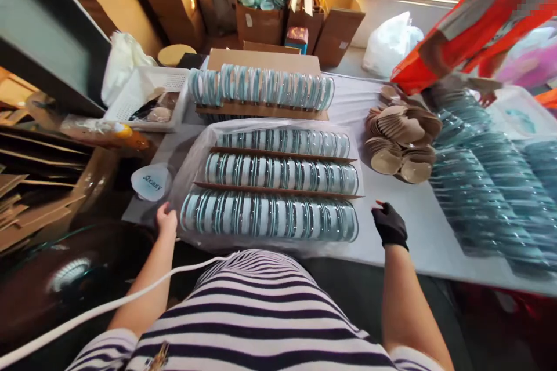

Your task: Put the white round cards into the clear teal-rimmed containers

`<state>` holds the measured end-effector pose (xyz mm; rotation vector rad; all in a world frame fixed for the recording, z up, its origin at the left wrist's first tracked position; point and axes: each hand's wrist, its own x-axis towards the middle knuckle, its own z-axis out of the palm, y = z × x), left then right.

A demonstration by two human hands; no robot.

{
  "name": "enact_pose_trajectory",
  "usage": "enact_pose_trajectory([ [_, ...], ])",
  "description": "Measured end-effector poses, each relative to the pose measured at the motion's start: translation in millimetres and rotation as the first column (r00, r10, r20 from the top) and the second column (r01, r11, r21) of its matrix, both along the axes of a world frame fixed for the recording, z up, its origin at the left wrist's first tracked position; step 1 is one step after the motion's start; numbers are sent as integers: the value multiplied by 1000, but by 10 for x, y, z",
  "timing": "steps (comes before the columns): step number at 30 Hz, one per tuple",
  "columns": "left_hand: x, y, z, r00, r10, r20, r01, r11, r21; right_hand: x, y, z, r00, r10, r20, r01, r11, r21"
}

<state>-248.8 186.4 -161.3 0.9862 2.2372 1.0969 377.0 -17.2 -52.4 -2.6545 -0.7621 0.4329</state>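
Note:
My left hand (167,219), bare, is at the table's left front edge, just below a round pale disc with dark lettering (151,181). Its few visible fingers look loosely bent and apart, and I see nothing in them. My right hand (390,225), in a black glove with bare fingertips, hovers over the white tabletop with fingers apart and holds nothing. Between the hands lie rows of stacked glass lids (270,215) on their edges, with cardboard dividers (278,190) between rows and clear plastic film (191,168) around them.
Another row of glass lids (261,87) lies behind on cardboard. At the right are brown moulded cardboard pieces (402,127) and stacks of glass lids (474,197), beside a co-worker in an orange vest (474,17). A white basket (148,78) stands back left. A white cable (174,272) crosses my front.

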Motion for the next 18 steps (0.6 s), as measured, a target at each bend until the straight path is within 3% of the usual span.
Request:
enact_pose_trajectory([
  [1, 57, -53, 107, 999, 7, -51, -3, 998, 68, -119, 287, 73, 986, 166, -3, -165, 984, 62],
  [3, 283, -201, 354, 984, -39, -174, 78, 972, 221, -604, 889, 108, 852, 517, -82, -506, 854, 122],
  [6, 822, -354, 675, 905, -347, -247, 413, 854, 316, -1561, 1526, 35, 527, 836, -157, -849, 527, -43],
  [8, 1156, -348, 796, 782, -581, -227, 623, 716, 315, -1964, 1719, 47, 392, 912, -121, -911, 366, -190],
  [9, 1278, -328, 831, 769, -610, -189, 634, 692, 344, -2044, 1781, 97, 369, 926, -83, -911, 342, -231],
  [10, 1365, -308, 857, 797, -591, -121, 586, 712, 387, -2056, 1837, 178, 366, 930, -35, -908, 348, -232],
  [12, 1453, -289, 902, 873, -467, 137, 362, 811, 459, -1966, 1958, 411, 371, 926, 68, -919, 377, -113],
  [13, 1471, -294, 929, 857, -410, 311, 237, 851, 468, -1919, 2024, 541, 364, 925, 110, -930, 368, -11],
  [14, 1486, -306, 962, 784, -393, 479, 151, 871, 468, -1899, 2093, 662, 352, 925, 141, -935, 341, 101],
  [15, 1505, -322, 1001, 664, -423, 617, 119, 874, 471, -1917, 2160, 764, 332, 930, 155, -933, 299, 202],
  [18, 1605, -350, 1125, 228, -574, 787, 200, 818, 539, -2130, 2338, 919, 205, 973, 103, -918, 155, 364],
])
